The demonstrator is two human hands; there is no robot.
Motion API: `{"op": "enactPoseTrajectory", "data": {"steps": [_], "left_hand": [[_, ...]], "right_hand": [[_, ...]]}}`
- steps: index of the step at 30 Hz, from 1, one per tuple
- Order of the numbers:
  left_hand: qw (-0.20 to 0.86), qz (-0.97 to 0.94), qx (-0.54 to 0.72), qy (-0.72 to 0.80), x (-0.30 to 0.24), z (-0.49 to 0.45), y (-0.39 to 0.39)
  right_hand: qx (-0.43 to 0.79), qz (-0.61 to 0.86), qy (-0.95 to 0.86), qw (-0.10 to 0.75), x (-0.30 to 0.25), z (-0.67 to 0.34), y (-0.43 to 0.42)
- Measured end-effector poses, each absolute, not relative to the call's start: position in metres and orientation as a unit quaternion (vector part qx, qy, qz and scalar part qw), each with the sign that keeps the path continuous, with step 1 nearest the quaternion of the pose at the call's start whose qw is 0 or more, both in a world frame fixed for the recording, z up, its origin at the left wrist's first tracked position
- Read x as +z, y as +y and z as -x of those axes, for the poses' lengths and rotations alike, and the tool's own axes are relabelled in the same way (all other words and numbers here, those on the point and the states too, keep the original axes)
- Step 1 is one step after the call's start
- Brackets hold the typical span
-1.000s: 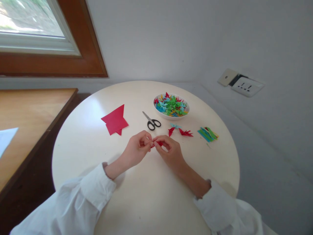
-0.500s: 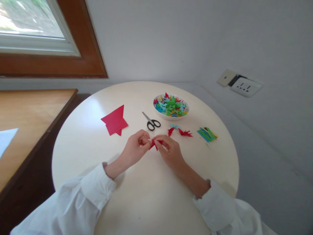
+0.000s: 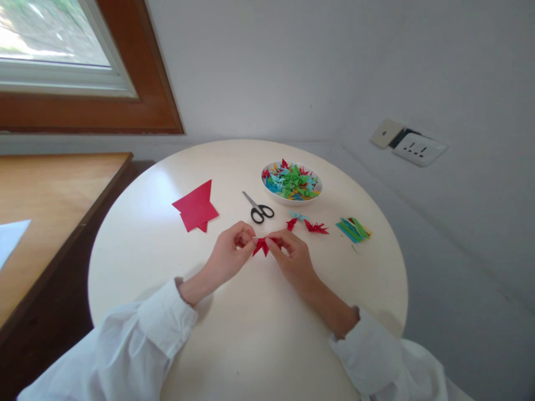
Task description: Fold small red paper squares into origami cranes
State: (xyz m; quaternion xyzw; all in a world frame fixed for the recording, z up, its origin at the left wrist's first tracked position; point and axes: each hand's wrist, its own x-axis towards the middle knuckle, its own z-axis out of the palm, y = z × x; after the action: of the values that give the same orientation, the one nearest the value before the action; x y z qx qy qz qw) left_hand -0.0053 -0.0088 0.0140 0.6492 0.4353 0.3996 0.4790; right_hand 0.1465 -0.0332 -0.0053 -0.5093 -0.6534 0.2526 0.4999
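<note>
My left hand (image 3: pixel 230 253) and my right hand (image 3: pixel 291 255) meet over the middle of the round cream table (image 3: pixel 167 262). Both pinch a small folded red paper piece (image 3: pixel 261 245) between thumb and fingertips, just above the tabletop. Its pointed flaps stick out between the two hands. Black-handled scissors (image 3: pixel 259 208) lie shut just beyond my hands. Red paper sheets (image 3: pixel 195 206) lie to the far left of my left hand.
A white bowl (image 3: pixel 292 198) full of small coloured folded paper pieces stands at the back. Two red folded pieces (image 3: pixel 311 225) and a light blue one (image 3: pixel 298 215) lie before it. Green and blue paper strips (image 3: pixel 353 229) lie right. A wooden desk (image 3: pixel 45 211) stands left.
The red paper piece has spread open between my fingers, with its pointed flaps now showing. Both hands stayed in place.
</note>
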Motion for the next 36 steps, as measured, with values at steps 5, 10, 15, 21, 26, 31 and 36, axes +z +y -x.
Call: {"op": "enactPoseTrajectory", "data": {"steps": [5,10,15,21,26,31,36], "left_hand": [[0.419,-0.670,0.425,0.442,0.0112,0.0062,-0.0072],[0.535,-0.647,0.390,0.379,0.0073,0.0045,-0.0066],[0.482,-0.676,0.387,0.401,0.0079,0.0055,-0.0069],[0.454,-0.684,0.403,0.405,0.0090,0.0061,-0.0065],[0.440,-0.686,0.402,0.417,0.0076,0.0062,-0.0068],[0.426,-0.690,0.400,0.428,0.0062,0.0058,-0.0082],[0.390,-0.704,0.398,0.440,0.0058,0.0043,-0.0100]], "right_hand": [[0.285,0.510,-0.634,0.507,-0.0077,-0.1473,-0.0333],[0.318,0.489,-0.623,0.522,-0.0075,-0.1466,-0.0328],[0.337,0.493,-0.586,0.548,-0.0068,-0.1449,-0.0320],[0.330,0.490,-0.585,0.556,-0.0077,-0.1455,-0.0313],[0.325,0.485,-0.597,0.551,-0.0057,-0.1454,-0.0329],[0.333,0.487,-0.598,0.542,-0.0052,-0.1441,-0.0342],[0.354,0.484,-0.583,0.548,-0.0064,-0.1431,-0.0339]]}}
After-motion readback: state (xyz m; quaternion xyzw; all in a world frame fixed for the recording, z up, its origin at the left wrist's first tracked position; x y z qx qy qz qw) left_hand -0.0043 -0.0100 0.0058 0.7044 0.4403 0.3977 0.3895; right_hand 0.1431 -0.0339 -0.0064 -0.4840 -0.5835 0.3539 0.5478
